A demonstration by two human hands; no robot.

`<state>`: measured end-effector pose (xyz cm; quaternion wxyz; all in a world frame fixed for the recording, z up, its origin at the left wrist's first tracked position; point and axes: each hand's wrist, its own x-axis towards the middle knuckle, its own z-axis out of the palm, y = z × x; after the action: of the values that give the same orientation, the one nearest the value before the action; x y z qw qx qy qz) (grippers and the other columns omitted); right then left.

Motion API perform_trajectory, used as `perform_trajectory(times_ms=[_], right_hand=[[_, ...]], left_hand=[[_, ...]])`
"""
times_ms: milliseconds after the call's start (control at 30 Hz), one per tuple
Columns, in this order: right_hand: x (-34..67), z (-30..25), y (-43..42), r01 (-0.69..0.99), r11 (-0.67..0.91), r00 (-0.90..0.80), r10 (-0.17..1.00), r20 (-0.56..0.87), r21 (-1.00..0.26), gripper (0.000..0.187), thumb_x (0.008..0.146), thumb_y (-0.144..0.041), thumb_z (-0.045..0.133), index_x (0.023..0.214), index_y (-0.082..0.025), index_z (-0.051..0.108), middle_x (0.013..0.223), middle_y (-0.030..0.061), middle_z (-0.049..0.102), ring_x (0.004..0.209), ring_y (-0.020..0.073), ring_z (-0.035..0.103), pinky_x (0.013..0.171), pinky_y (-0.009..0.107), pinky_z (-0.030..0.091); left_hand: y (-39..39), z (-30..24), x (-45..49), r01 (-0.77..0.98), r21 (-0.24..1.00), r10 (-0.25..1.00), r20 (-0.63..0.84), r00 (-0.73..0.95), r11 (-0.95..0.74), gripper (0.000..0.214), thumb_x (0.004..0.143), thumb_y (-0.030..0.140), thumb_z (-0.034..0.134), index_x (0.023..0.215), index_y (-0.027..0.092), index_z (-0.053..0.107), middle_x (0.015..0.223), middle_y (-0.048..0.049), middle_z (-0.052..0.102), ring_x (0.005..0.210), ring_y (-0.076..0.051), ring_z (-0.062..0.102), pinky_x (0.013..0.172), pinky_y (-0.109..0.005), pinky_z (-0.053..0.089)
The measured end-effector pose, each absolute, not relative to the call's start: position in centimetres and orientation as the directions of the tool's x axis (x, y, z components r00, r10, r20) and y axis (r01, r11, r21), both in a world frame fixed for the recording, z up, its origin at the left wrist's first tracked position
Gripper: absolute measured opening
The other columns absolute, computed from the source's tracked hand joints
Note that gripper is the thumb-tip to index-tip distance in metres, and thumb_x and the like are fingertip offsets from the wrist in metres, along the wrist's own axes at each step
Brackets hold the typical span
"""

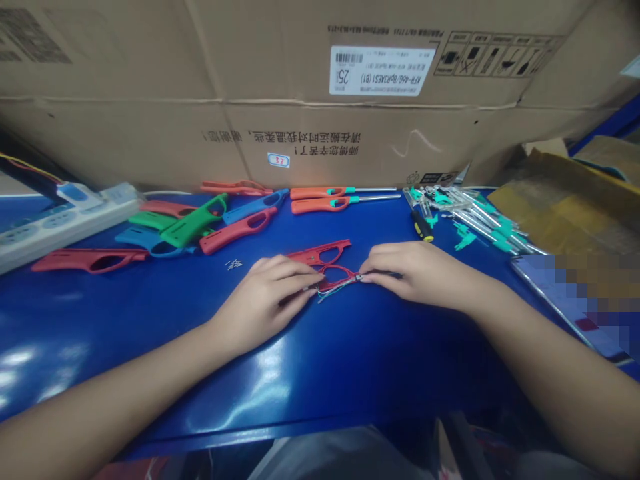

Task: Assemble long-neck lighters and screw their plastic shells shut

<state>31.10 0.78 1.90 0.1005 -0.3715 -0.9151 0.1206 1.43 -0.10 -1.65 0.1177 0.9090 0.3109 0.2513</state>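
In the middle of the blue table, my left hand (273,293) has its fingers closed on a red lighter shell half (343,270), whose handle end is hidden under them. My right hand (415,270) pinches a small dark piece (359,277) at the shell's front end; its exact kind is too small to make out. Thin white and green wires (336,288) run between the two hands along the shell. Just behind lies a second red shell half (325,255), touching or nearly touching the first. Some tiny metal pins (233,265) lie left of my left hand.
Several coloured lighter shells (193,223) and a white power strip (70,217) lie at left. Two orange lighters (320,203) sit at the back against a cardboard box (280,80). At right are metal tubes with green parts (480,213), a screwdriver (423,227) and a flat device (560,307).
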Motion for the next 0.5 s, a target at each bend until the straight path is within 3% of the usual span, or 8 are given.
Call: perform_trajectory(times_ms=[200,500], right_hand=[[31.26,2.03,0.73,0.65,0.725,-0.71,0.686,0.157,-0.229,0.021,0.102,-0.028,0.056,0.106,-0.022,0.076,0.099,0.0045,0.075,0.088,0.0187,0.071,0.072,0.029,0.049],[31.25,1.74,0.75,0.651,0.735,-0.726,0.676,0.125,-0.19,0.026,0.104,-0.029,0.053,0.103,-0.025,0.079,0.093,0.0031,0.074,0.08,0.017,0.069,0.064,0.028,0.044]], left_hand=[[-0.01,-1.59,1.35,0.481,0.385,0.612,0.391,0.688,-0.787,0.027,0.102,0.023,0.059,0.126,0.023,0.069,0.12,-0.0064,0.075,0.11,-0.021,0.067,0.093,-0.037,0.048],[0.12,-1.71,1.24,0.445,0.388,0.583,0.404,0.705,-0.807,0.023,0.101,0.023,0.061,0.121,0.024,0.071,0.12,-0.0053,0.075,0.11,-0.02,0.068,0.094,-0.035,0.048]])
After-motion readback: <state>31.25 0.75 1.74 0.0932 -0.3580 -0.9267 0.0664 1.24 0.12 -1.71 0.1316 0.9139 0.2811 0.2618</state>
